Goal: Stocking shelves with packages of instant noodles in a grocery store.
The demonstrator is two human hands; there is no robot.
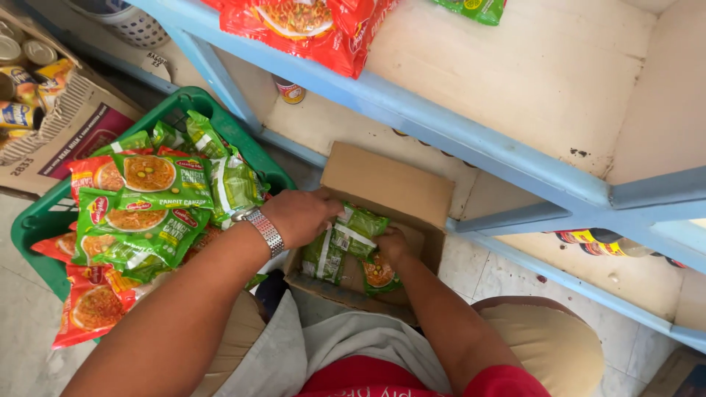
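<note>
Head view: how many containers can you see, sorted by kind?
Green plastic crate: 1
Cardboard boxes: 2, an open one in the middle and one at top left
White perforated basket: 1
Total: 4

Glossy plastic packets [346,242], matt cardboard box [390,184]

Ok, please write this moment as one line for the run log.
left hand: on green noodle packets | right hand: gripping same packets | packets: inside cardboard box | beside: green crate of packets
</note>
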